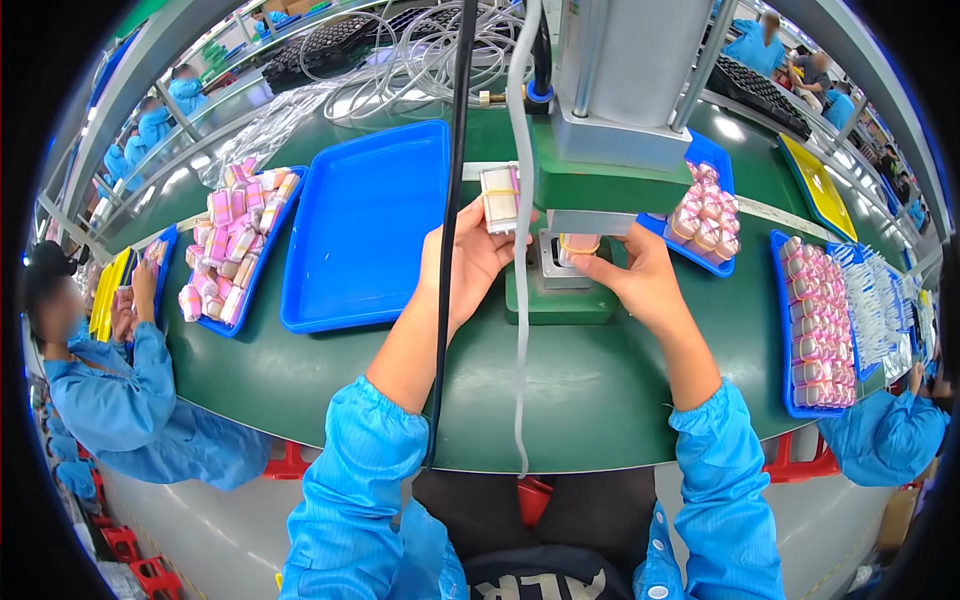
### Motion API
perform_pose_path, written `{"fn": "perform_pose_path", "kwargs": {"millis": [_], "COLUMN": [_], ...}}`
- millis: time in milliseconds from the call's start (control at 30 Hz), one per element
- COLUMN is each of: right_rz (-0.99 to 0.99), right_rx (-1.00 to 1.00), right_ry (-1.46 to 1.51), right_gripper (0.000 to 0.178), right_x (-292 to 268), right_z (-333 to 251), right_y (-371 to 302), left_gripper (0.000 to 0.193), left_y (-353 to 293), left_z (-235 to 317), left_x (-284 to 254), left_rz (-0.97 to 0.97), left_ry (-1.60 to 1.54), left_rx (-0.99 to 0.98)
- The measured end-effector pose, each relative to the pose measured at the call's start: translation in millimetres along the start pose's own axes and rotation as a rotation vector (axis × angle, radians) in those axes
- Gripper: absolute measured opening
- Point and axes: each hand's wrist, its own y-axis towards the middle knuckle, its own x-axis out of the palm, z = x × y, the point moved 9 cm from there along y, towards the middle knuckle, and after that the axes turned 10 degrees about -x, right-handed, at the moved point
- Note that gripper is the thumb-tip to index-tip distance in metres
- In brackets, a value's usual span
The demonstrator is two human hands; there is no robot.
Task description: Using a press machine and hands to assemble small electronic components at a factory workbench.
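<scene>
My left hand (pixel 462 262) is closed around a small white block with a yellow band (pixel 500 200), held upright just left of a bench press (pixel 612 182). The press has a green head, a grey block under it and a green base. On the metal fixture (pixel 566 277) sits a pinkish-white block (pixel 579 246), right under the press head. My right hand (pixel 645 280) grips this block from the right, thumb in front. Its other fingers are partly hidden behind the block and the press.
An empty-looking blue tray (pixel 372 235) lies left of the press. Beyond it, another blue tray holds loose pink-white blocks (pixel 232 235). More filled trays (pixel 712 225) stand to the right. A black cable (pixel 447 250) and a grey hose (pixel 522 350) hang in front. Co-workers sit on both sides.
</scene>
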Motion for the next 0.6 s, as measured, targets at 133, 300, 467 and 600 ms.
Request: {"fn": "perform_pose_path", "kwargs": {"millis": [133, 300, 467, 600], "right_rz": [-0.02, -0.086, -0.105, -0.117], "right_rx": [-0.005, 0.069, -0.025, -0.068], "right_ry": [-0.013, -0.023, -0.151, -0.105], "right_gripper": [0.042, 0.044, 0.048, 0.048], "right_x": [4.7, 3.0, 0.6, 2.1], "right_z": [1.5, 7.7, 9.7, -3.6], "right_y": [1.2, 4.9, 5.6, 5.9], "left_gripper": [0.04, 0.046, 0.046, 0.043], "left_y": [4.1, 0.5, 3.0, 1.6], "left_z": [-1.2, 3.0, -0.4, 0.6], "left_x": [-7.9, -0.3, -1.2, -6.6], "left_rz": [-0.03, -0.119, -0.128, -0.152], "left_ry": [-0.125, -0.207, -0.177, -0.138], "left_rx": [-0.033, -0.07, -0.067, -0.045]}}
